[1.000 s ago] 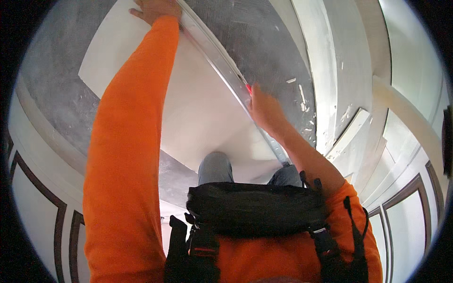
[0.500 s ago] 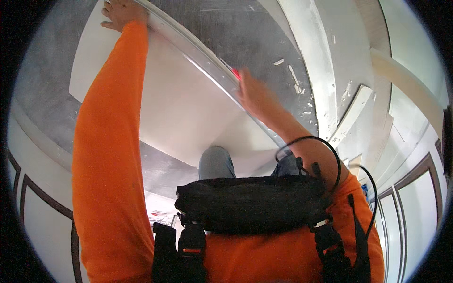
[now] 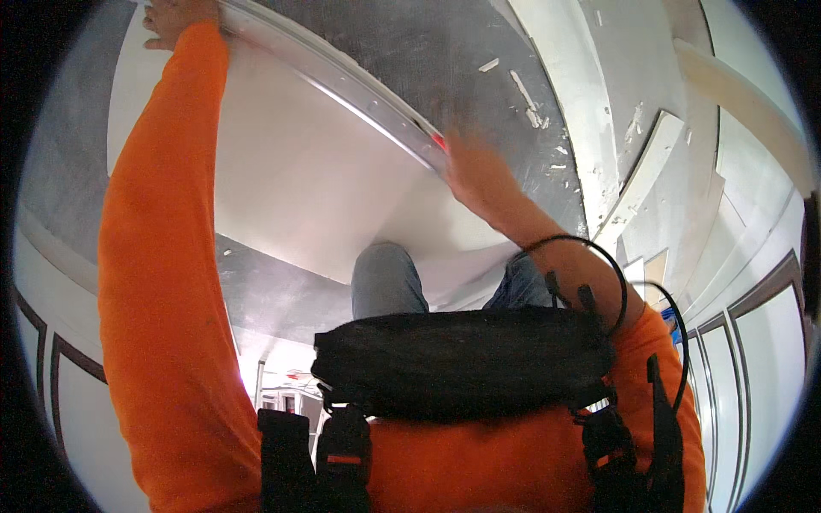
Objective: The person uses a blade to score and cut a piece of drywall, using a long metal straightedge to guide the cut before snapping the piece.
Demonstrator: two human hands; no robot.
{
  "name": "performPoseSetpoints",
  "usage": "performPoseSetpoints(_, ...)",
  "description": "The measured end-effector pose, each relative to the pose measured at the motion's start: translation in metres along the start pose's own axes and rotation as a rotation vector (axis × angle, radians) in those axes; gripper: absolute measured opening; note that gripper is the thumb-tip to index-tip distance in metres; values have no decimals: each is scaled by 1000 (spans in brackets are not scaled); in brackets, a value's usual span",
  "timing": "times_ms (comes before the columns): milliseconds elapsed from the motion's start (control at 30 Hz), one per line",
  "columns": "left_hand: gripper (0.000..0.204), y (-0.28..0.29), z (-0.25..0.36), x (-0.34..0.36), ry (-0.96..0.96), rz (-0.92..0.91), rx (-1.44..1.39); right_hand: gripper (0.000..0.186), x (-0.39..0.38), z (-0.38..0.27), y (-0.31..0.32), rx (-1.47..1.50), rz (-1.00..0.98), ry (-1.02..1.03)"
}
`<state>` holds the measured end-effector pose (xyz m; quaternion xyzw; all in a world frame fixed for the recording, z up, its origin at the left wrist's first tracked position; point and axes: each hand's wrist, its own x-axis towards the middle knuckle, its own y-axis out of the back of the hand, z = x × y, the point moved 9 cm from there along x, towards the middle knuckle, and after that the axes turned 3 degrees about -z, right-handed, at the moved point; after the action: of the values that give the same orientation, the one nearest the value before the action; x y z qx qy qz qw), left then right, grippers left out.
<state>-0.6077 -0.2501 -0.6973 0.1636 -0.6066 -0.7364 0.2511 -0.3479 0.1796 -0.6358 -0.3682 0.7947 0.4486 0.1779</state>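
The left arm, in an orange sleeve (image 3: 162, 231), is stretched far forward. Its hand (image 3: 181, 15), partly cut off by the upper edge of the view, is laid with fingers spread at the far end of a long metal strip (image 3: 338, 90). The right forearm is angled inward, and a red tool (image 3: 440, 141) is gripped in the closed right hand (image 3: 481, 171), blurred, against the strip's far side. The strip is laid slantwise along the edge of a white board (image 3: 291, 145), which is spread on the grey floor (image 3: 410, 43) before the knees (image 3: 386, 278). White scraps (image 3: 525, 98) are scattered to the right, near a narrow pale plank (image 3: 640, 179). Beyond the strip, bare floor is left; behind the right elbow, the room is bounded by framed panels (image 3: 770, 350).
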Motion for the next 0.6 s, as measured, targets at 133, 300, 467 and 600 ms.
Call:
performPoseSetpoints(133,38,-9,-7,10,-108,119,211,30,-72,55,-31,35,-263,-284)
performPoseSetpoints(300,43,-5,-37,17,-113,129,394,34,-221,145,-76,-52,-587,-600)
performPoseSetpoints(467,37,-22,-24,20,-117,173,217,29,-79,59,-16,111,-320,-349)
performPoseSetpoints(600,39,-20,-36,27,-177,152,370,29,10,-2,0,112,-222,-166)
